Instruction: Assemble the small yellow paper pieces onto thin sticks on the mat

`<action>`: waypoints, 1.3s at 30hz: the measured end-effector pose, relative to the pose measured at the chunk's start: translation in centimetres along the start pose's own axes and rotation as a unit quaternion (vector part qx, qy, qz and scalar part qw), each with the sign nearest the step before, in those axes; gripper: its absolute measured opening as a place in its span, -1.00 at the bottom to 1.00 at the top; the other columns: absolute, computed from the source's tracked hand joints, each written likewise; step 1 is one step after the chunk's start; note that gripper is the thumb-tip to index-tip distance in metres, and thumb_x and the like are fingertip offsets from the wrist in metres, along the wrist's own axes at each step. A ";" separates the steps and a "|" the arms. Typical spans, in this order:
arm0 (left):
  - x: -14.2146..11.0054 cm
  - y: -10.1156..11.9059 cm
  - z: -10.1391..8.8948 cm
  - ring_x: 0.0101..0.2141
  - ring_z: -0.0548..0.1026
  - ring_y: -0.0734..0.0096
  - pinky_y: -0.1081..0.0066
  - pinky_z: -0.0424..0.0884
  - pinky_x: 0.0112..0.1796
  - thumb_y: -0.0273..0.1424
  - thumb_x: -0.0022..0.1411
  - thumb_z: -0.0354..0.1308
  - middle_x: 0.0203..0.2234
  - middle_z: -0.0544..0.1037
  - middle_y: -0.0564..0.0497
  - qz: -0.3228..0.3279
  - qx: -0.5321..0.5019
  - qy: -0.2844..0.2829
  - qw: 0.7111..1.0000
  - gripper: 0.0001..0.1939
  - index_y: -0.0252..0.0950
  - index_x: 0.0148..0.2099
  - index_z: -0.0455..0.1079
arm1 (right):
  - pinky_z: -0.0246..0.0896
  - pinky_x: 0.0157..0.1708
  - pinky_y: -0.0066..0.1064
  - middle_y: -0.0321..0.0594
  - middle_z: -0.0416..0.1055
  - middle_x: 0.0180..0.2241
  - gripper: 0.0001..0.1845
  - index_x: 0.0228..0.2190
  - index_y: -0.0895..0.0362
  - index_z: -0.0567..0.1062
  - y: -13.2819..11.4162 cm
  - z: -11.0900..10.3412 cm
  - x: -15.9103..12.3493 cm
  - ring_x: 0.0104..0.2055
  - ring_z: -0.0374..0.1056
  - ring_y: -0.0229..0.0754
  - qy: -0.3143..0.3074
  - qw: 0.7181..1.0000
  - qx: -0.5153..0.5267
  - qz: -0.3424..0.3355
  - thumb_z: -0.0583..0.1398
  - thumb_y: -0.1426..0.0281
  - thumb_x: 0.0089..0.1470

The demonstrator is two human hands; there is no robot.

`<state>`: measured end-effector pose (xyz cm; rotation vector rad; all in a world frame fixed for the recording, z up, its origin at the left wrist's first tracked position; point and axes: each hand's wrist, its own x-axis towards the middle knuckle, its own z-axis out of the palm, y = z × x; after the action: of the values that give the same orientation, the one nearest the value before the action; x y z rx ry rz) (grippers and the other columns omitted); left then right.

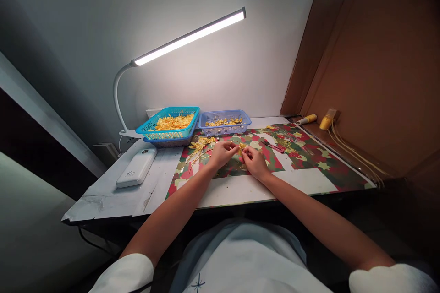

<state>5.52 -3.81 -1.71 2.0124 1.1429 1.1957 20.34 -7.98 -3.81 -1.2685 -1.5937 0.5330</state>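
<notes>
My left hand (pixel 222 152) and my right hand (pixel 253 160) meet over a red, green and white patterned mat (pixel 309 158) on the desk. Both pinch a small yellow piece (pixel 242 148) between their fingertips; its exact shape is too small to make out. Just left of my left hand lies a loose bunch of yellow stems and petals (pixel 198 145). Behind stand a turquoise basket (pixel 168 126) heaped with yellow pieces and a blue basket (pixel 224 122) holding fewer of them.
A lit bar lamp (pixel 189 36) arches over the desk from the left. A white power bank (pixel 136 167) lies at the left. Red-handled pliers (pixel 274 147) rest on the mat. Yellow thread spools (pixel 316 120) and cords sit by the cardboard wall (pixel 371 78) on the right.
</notes>
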 end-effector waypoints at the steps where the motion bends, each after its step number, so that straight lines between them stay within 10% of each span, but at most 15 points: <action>1: 0.0 -0.1 0.1 -0.53 0.37 0.50 0.50 0.23 -0.48 -0.29 0.05 0.14 -0.57 0.53 0.03 -0.004 -0.007 -0.001 1.000 -0.78 -0.34 -0.46 0.49 | 0.09 -0.52 -0.43 -0.31 0.36 -0.65 -0.86 -0.54 0.10 0.30 -0.1 0.0 0.0 -0.60 0.26 -0.23 -0.001 1.000 0.005 0.007 0.05 0.35 0.00; 39: -0.2 -0.3 1.3 -0.46 0.46 0.46 0.49 0.35 -0.40 -0.34 0.07 0.11 -0.47 0.56 -0.01 -0.003 -0.044 0.044 0.998 -0.82 -0.33 -0.38 0.48 | 0.00 -0.70 -0.53 -0.36 0.36 -0.71 -0.80 -0.56 0.11 0.29 -0.5 0.9 0.7 -0.71 0.17 -0.35 -0.045 0.938 0.276 0.207 0.20 0.28 -0.15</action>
<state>6.45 -3.86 -2.64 1.9065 1.1172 1.3197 19.34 -7.30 -3.42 -1.1456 -1.1202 1.2251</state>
